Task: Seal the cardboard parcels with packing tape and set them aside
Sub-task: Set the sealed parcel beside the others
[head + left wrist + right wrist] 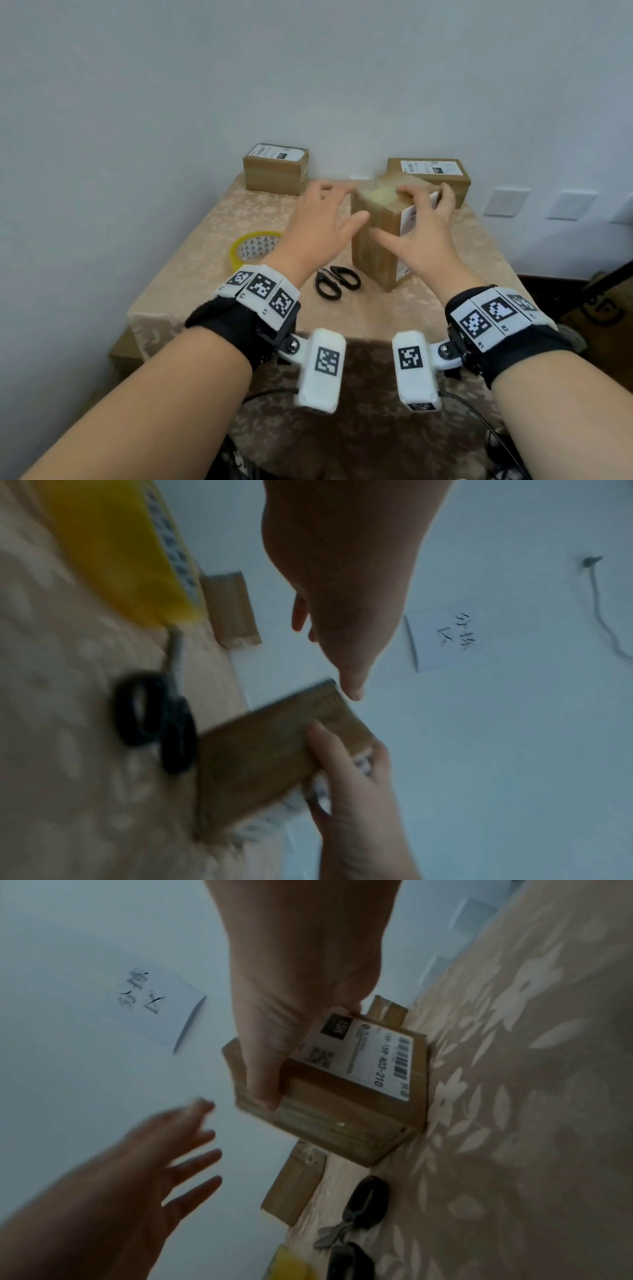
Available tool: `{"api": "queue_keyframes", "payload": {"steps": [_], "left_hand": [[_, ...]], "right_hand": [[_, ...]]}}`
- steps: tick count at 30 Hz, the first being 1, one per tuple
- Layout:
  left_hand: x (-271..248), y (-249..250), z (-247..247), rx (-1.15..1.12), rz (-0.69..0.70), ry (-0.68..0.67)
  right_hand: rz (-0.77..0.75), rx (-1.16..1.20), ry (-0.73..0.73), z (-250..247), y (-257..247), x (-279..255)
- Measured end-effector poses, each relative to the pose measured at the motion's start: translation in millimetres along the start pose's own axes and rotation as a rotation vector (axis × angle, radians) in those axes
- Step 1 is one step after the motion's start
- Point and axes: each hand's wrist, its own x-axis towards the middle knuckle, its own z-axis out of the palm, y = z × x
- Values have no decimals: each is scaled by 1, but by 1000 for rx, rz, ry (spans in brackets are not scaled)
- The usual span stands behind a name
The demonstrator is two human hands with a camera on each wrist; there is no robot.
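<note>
A cardboard parcel (376, 240) stands on end at the middle of the table, a white shipping label (383, 1056) on its right face and shiny tape across its top. My right hand (421, 212) grips its upper part, thumb on the near face and fingers over the label side. My left hand (329, 205) hovers at the parcel's upper left, fingers spread and holding nothing. Its thumb tip (354, 693) is right at the parcel's (274, 756) top corner; contact is unclear. The right wrist view shows the left hand (154, 1164) blurred and apart from the parcel (352, 1110).
A yellow tape roll (255, 248) lies at the left of the table, black-handled scissors (337, 281) just in front of the parcel. Two labelled parcels sit against the wall, back left (275, 169) and back right (435, 171). The beige patterned cloth (411, 315) covers the table.
</note>
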Motion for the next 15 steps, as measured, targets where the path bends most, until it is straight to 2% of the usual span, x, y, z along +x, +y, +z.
{"api": "queue_keyframes", "payload": {"steps": [4, 6, 9, 11, 13, 15], "left_hand": [[12, 17, 5, -89, -106, -204], [22, 16, 7, -107, -169, -252], [46, 2, 10, -339, -248, -209], [67, -11, 11, -501, -336, -128], [92, -25, 11, -653, -417, -54], [120, -40, 10, -771, -452, -9]], "right_hand": [[-150, -7, -26, 0, -6, 4], [-222, 13, -73, 0, -13, 12], [-310, 59, -124, -2, -18, 33], [-339, -73, -126, -2, -17, 51], [-259, -199, -105, 1, -11, 72], [-124, -142, -84, 5, -8, 96]]}}
